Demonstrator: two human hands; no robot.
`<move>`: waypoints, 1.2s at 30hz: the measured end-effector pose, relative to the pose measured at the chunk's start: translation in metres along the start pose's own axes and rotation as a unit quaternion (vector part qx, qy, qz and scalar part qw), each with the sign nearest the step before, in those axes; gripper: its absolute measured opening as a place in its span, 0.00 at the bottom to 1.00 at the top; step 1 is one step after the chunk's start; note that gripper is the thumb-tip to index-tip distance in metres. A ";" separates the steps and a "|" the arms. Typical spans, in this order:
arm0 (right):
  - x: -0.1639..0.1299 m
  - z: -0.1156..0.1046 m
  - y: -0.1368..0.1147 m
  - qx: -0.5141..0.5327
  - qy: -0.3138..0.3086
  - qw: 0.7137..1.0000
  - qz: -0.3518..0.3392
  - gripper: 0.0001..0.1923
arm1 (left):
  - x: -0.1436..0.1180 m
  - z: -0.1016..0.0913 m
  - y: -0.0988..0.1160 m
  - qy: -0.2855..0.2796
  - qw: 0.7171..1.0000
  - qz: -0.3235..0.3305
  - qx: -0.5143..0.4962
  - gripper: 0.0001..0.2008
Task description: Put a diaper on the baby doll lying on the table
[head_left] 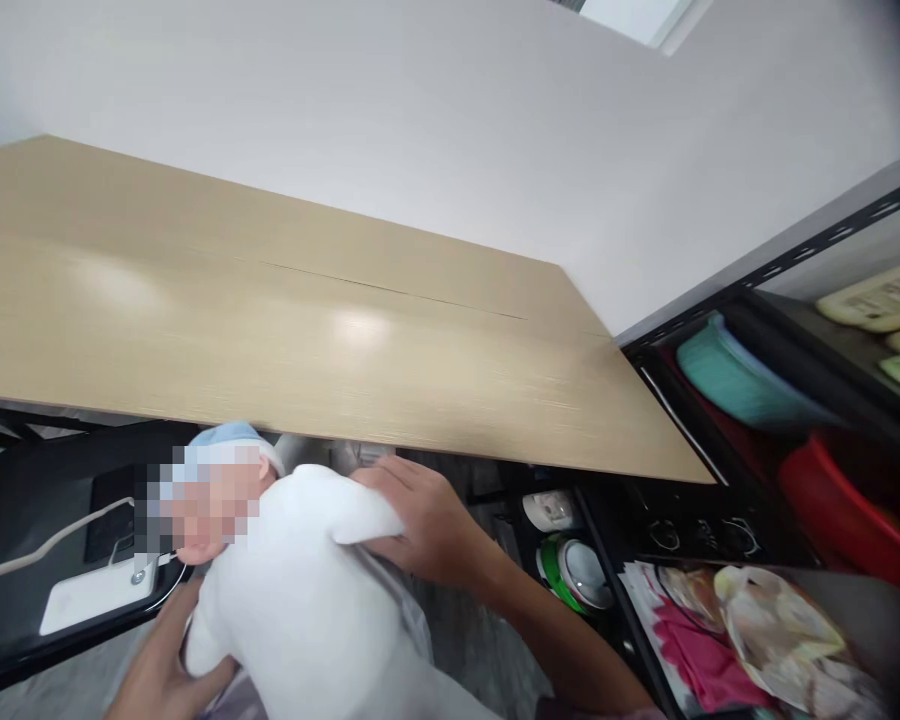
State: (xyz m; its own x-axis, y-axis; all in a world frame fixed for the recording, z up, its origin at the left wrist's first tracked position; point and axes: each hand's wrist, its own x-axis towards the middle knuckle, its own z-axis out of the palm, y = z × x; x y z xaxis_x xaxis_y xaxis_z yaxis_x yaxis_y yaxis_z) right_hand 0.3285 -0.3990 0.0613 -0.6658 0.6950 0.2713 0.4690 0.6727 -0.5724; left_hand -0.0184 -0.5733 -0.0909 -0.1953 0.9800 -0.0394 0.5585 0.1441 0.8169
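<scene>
A baby doll in a white suit and a pale blue cap lies below the front edge of a light wooden tabletop. My right hand rests on the doll's upper side, fingers curled around a white sleeve. My left hand grips the doll from underneath at the lower left, near its other arm. The doll's lower body runs out of the frame at the bottom.
A black surface at left carries a white flat device and a cable. At right, a black metal shelf holds teal and red tubs, a green-and-white container, a white cup and bags of coloured items.
</scene>
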 end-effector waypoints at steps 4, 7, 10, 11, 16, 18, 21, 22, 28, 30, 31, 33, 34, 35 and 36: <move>-0.042 -0.042 -0.010 0.002 0.065 0.993 0.094 0.20 | 0.023 -0.028 0.032 -0.016 0.996 0.085 0.017 0.28; -0.061 -0.053 0.008 -0.052 0.121 0.978 0.163 0.19 | 0.063 -0.036 0.073 -0.076 0.985 0.120 0.097 0.29; -0.065 -0.050 0.044 -0.087 0.157 0.960 0.216 0.17 | 0.113 -0.031 0.122 -0.114 0.966 0.170 0.160 0.30; -0.065 -0.047 0.057 -0.088 0.168 0.955 0.229 0.17 | 0.129 -0.028 0.138 -0.130 0.958 0.186 0.177 0.29; -0.057 -0.035 0.111 -0.093 0.221 0.933 0.267 0.21 | 0.192 -0.008 0.181 -0.161 0.927 0.220 0.256 0.28; -0.052 -0.031 0.126 -0.099 0.238 0.928 0.267 0.23 | 0.210 -0.003 0.186 -0.139 0.924 0.212 0.287 0.29; -0.041 -0.028 0.147 -0.107 0.251 0.926 0.260 0.26 | 0.236 0.001 0.189 -0.088 0.921 0.189 0.330 0.30; -0.035 -0.028 0.154 -0.111 0.251 0.927 0.256 0.27 | 0.245 0.002 0.190 -0.073 0.919 0.185 0.340 0.29; 0.009 -0.041 0.197 -0.145 0.214 0.938 0.230 0.29 | 0.312 0.010 0.186 -0.041 0.918 0.225 0.323 0.29; 0.026 -0.046 0.211 -0.160 0.209 0.938 0.225 0.29 | 0.335 0.013 0.183 -0.039 0.915 0.246 0.317 0.29; 0.035 -0.048 0.218 -0.168 0.209 0.937 0.223 0.29 | 0.346 0.016 0.181 -0.034 0.913 0.255 0.318 0.29; 0.051 -0.050 0.230 -0.181 0.213 0.934 0.224 0.29 | 0.368 0.020 0.178 -0.018 0.907 0.269 0.323 0.30; 0.059 -0.050 0.235 -0.187 0.216 0.931 0.226 0.29 | 0.377 0.021 0.176 -0.011 0.905 0.274 0.325 0.31; 0.066 -0.050 0.240 -0.193 0.220 0.928 0.229 0.28 | 0.387 0.023 0.175 -0.005 0.904 0.277 0.326 0.32; 0.073 -0.049 0.244 -0.200 0.223 0.926 0.232 0.28 | 0.396 0.023 0.174 0.000 0.904 0.279 0.325 0.32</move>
State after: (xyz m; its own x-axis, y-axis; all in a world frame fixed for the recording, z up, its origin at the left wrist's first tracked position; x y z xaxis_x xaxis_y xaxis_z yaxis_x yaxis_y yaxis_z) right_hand 0.4227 -0.1711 -0.0204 -0.0749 0.9087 0.4106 0.8809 0.2533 -0.3999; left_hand 0.0202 -0.1567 0.0220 0.2624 0.9254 0.2733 0.9258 -0.3213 0.1989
